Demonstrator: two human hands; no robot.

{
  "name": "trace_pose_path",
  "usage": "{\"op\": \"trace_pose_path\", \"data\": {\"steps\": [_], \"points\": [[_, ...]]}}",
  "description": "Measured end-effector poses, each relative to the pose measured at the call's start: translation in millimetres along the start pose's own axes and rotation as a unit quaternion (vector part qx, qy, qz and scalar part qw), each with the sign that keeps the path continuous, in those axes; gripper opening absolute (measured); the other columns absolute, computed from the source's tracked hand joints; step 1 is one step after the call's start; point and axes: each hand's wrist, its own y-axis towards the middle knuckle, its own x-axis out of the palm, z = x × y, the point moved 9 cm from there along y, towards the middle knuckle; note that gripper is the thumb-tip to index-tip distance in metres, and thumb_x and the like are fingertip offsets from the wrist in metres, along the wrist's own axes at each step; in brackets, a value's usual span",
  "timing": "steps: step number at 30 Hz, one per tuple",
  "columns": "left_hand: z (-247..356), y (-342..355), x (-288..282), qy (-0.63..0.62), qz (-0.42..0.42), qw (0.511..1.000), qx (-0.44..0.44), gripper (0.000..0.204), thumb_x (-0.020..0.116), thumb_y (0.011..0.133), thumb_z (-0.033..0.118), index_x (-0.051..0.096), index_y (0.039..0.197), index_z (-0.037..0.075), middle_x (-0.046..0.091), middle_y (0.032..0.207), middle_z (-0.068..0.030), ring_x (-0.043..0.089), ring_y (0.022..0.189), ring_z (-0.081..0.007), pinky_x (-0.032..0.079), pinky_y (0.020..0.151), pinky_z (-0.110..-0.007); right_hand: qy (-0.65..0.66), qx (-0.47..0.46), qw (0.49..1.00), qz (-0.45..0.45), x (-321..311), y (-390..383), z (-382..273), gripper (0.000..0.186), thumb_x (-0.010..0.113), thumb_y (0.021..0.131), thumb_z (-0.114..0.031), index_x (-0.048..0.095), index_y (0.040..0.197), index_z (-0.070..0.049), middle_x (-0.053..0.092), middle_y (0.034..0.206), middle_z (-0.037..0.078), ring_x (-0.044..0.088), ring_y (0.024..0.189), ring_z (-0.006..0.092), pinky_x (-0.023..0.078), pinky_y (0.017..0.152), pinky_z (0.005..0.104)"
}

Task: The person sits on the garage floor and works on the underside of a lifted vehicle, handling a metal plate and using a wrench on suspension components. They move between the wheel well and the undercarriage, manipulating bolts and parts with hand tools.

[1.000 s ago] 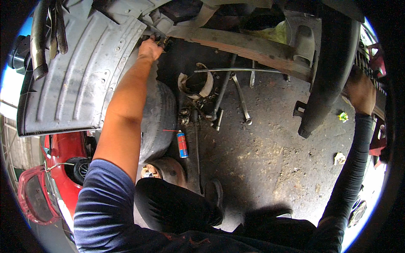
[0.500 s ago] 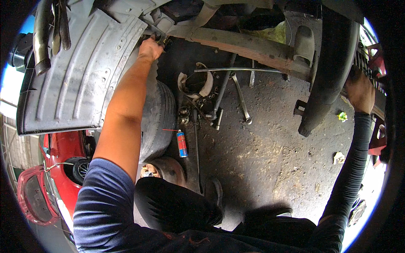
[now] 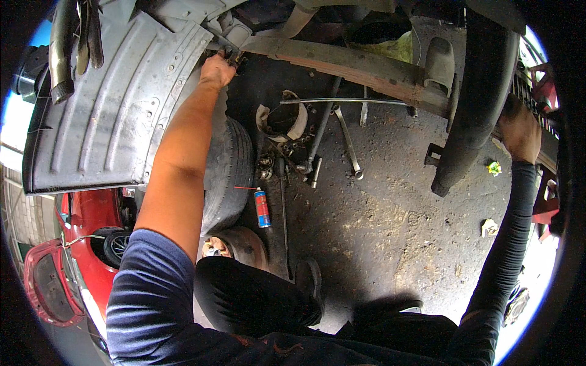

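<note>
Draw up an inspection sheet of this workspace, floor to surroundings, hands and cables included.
Surface: stained dark concrete floor
Job's things: long brown-grey metal beam; thick curved black bar
Clutter: slim silver metal wrench, cylindrical red-and-blue spray can, both on floor
Hands: bare left hand near beam's left end, grip hidden; bare right hand beside black bar, grip unclear
Cables: apparently a thin pale cord by the glossy red car
Surroundings: ribbed black rubber tyre; red car

Over on the left I can see a red car [image 3: 91,216]. On the grimy floor [image 3: 390,250], a blue-and-red spray can [image 3: 262,210] sits near a tyre [image 3: 235,171]; farther right are a long wrench [image 3: 347,139] and a crumpled yellow-green scrap [image 3: 494,168].
</note>
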Motion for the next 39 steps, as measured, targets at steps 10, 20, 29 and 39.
{"op": "trace_pose_path", "data": {"steps": [10, 20, 29, 39], "points": [[3, -6, -3, 0.004, -0.006, 1.0, -0.003, 0.077, 0.069, 0.09, 0.032, 0.037, 0.155, 0.006, 0.055, 0.145, -0.0205, 0.052, 0.136, -0.0345, 0.041, 0.116, -0.037, -0.002, 0.01, 1.0, 0.002, 0, -1, 2, 0.046, 0.052, 0.099, -0.055, 0.069, 0.102, -0.013, 0.072, 0.1, 0.021, 0.069, 0.092, 0.045, 0.055, 0.079, 0.0547], [3, -8, -4, -0.007, -0.006, 1.0, -0.014, 0.075, 0.068, 0.09, 0.033, 0.04, 0.155, 0.01, 0.056, 0.145, -0.0199, 0.052, 0.136, -0.0343, 0.041, 0.116, -0.038, -0.011, 0.01, 0.999, -0.052, -5, -2, -6, 0.044, 0.053, 0.096, -0.046, 0.069, 0.117, -0.011, 0.071, 0.112, 0.022, 0.068, 0.103, 0.0436, 0.055, 0.086, 0.0517], [0, 0, 1, 0.013, -0.003, 1.0, -0.001, 0.078, 0.068, 0.09, 0.033, 0.037, 0.156, 0.008, 0.057, 0.144, -0.0213, 0.054, 0.134, -0.0351, 0.042, 0.115, -0.038, -0.013, -0.009, 1.0, 0.01, -3, -2, -2, 0.047, 0.048, 0.101, -0.053, 0.07, 0.102, -0.01, 0.072, 0.101, 0.021, 0.069, 0.091, 0.045, 0.055, 0.077, 0.055], [-2, 3, 3, -0.001, 0.004, 1.0, 0.002, 0.076, 0.07, 0.088, 0.033, 0.041, 0.154, 0.007, 0.057, 0.143, -0.0219, 0.054, 0.134, -0.036, 0.044, 0.114, -0.04, 0.002, -0.013, 1.0, 0.023, -8, -4, -5, 0.05, 0.049, 0.1, -0.054, 0.069, 0.097, -0.009, 0.072, 0.098, 0.022, 0.069, 0.09, 0.0459, 0.055, 0.077, 0.0554]]}}
